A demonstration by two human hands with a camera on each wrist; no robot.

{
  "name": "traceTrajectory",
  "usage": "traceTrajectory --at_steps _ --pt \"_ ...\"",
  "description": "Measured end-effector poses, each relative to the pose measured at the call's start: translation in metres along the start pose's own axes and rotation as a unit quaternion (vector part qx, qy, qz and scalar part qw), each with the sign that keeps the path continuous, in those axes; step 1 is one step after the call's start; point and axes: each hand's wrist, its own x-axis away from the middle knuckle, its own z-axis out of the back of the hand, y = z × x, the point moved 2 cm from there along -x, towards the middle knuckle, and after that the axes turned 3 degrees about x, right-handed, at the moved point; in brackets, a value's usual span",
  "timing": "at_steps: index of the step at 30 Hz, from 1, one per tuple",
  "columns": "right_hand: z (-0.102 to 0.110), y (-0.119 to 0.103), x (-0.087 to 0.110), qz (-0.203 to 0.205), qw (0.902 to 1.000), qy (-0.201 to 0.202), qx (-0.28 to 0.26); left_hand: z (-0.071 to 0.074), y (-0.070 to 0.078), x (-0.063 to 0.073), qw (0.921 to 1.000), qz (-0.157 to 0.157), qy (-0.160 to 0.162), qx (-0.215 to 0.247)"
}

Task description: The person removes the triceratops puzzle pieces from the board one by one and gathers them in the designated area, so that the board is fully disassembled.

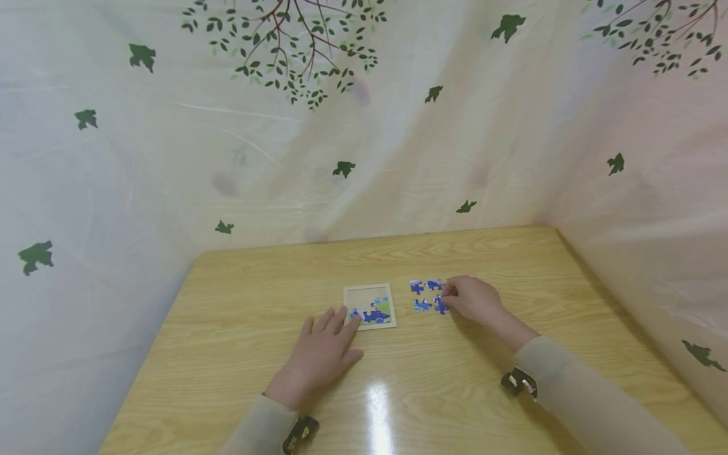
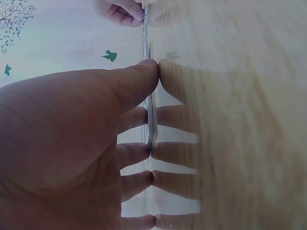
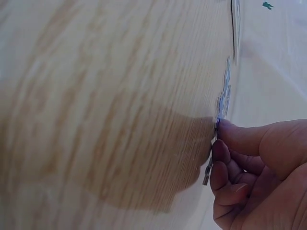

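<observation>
A square jigsaw tray (image 1: 366,287) with a pale rim lies flat on the table, its lower part filled with blue and green pieces (image 1: 375,315). My left hand (image 1: 321,357) lies spread and palm down, the index fingertip over the tray's lower left corner and the other fingertips on the tabletop. To the tray's right, several loose puzzle pieces (image 1: 422,306) are grouped together. At their right edge my right hand (image 1: 473,300) pinches a puzzle piece low over the table, thumb and curled fingers close together. In the right wrist view, the thumb (image 3: 240,136) meets the row of pieces edge-on.
The wooden table (image 1: 256,284) runs back to a pale curtain (image 1: 284,158) printed with leaves and branches. More curtain hangs along both sides. A camera is strapped on each wrist, and light glares off the tabletop near the front.
</observation>
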Motion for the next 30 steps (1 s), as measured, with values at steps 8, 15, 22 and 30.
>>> traceTrajectory --at_steps 8,15,22,30 --pt "0.000 -0.002 0.001 0.006 1.0000 0.000 -0.002 0.001 0.001 0.001 1.0000 0.000 -0.001 0.007" --pt "0.004 -0.005 0.001 0.001 0.9999 0.002 -0.010 0.002 0.002 0.001 1.0000 0.001 -0.006 0.007" --pt "0.014 -0.017 -0.002 0.012 0.9996 0.026 -0.007 0.003 0.002 0.001 1.0000 0.002 -0.007 0.005" --pt "0.011 -0.035 -0.005 0.033 0.9987 0.024 -0.031 0.004 0.002 0.001 0.9999 0.003 -0.011 0.009"
